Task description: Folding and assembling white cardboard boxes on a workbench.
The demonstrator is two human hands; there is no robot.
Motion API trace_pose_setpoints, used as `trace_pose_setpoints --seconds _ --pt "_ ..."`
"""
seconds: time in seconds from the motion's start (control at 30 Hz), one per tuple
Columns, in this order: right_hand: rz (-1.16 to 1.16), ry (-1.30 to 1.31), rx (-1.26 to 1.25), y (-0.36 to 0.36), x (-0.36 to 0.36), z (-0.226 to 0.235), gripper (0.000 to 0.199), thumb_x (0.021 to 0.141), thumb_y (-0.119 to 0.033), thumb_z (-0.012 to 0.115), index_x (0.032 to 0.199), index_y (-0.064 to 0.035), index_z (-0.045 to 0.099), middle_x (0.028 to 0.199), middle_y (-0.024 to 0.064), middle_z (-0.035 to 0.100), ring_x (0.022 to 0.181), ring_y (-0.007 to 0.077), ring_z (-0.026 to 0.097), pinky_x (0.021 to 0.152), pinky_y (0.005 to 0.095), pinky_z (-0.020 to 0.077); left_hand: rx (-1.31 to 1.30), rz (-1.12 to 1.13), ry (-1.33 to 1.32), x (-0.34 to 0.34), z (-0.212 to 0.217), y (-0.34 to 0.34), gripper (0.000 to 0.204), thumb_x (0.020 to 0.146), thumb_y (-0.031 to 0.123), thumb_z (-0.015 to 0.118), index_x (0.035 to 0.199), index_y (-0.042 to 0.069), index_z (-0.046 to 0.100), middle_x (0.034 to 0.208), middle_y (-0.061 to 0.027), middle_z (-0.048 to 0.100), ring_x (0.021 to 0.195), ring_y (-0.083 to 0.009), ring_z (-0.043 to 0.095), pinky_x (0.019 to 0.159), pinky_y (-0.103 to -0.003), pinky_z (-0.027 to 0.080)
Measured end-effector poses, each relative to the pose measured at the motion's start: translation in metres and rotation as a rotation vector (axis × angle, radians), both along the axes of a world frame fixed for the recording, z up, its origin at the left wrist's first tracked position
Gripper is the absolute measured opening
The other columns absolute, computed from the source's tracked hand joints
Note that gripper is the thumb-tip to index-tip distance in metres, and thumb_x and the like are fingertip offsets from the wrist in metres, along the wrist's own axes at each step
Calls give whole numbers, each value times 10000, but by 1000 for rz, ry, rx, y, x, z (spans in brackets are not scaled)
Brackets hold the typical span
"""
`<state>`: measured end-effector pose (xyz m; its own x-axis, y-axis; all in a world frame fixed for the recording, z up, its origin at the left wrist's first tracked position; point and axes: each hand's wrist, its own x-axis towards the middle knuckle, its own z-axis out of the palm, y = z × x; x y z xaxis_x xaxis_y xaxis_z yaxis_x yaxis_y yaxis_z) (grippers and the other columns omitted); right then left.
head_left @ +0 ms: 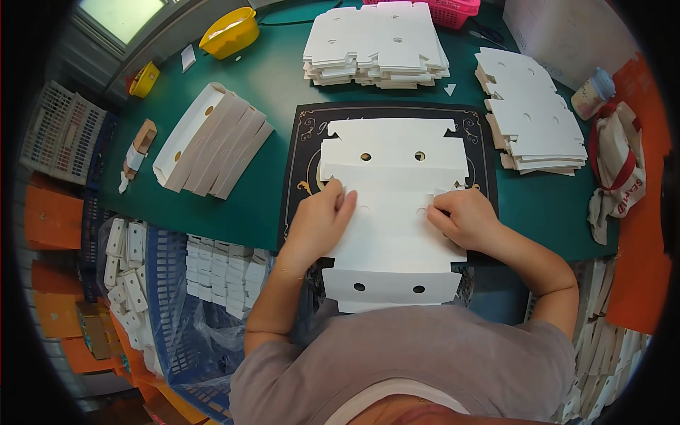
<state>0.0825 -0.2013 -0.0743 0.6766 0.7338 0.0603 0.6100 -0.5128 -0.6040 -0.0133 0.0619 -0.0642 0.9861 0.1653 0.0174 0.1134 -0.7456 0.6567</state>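
Observation:
A white die-cut cardboard box blank (393, 237) lies unfolded in front of me on a black mat with gold ornament (301, 142). Its far panel has two round holes, and its near panel, with two more, bends down over the table edge by my body. My left hand (322, 218) is closed at the blank's left edge, thumb on top and fingers curled. At the right edge my right hand (464, 216) is closed too, pinching a small side flap that stands up. The undersides of both grips are hidden.
Flat blanks are stacked at the back (375, 46) and right (535, 113). Folded white boxes (212, 142) stand to the left on the green table (273, 78). Yellow baskets (230, 34), a lidded cup (593, 92) and a cloth bag (618, 156) sit farther out. A blue crate (166, 297) holds finished boxes below left.

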Motion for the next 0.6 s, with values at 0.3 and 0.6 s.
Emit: trace_pose_setpoints --seconds 0.3,0.6 --pt "-162 344 405 -11 44 35 344 1003 -210 583 698 -54 550 621 -81 430 580 14 360 493 240 268 -847 117 -77 16 42 47 235 1031 250 515 964 43 603 677 3 581 458 -35 488 377 -207 365" --pt "-420 -168 -7 -23 66 4 478 879 -403 738 684 -38 498 606 50 450 560 159 407 531 317 340 289 168 -432 30 -7 50 444 802 260 794 1177 126 598 1135 -74 639 1004 -279 604 859 -401 487"
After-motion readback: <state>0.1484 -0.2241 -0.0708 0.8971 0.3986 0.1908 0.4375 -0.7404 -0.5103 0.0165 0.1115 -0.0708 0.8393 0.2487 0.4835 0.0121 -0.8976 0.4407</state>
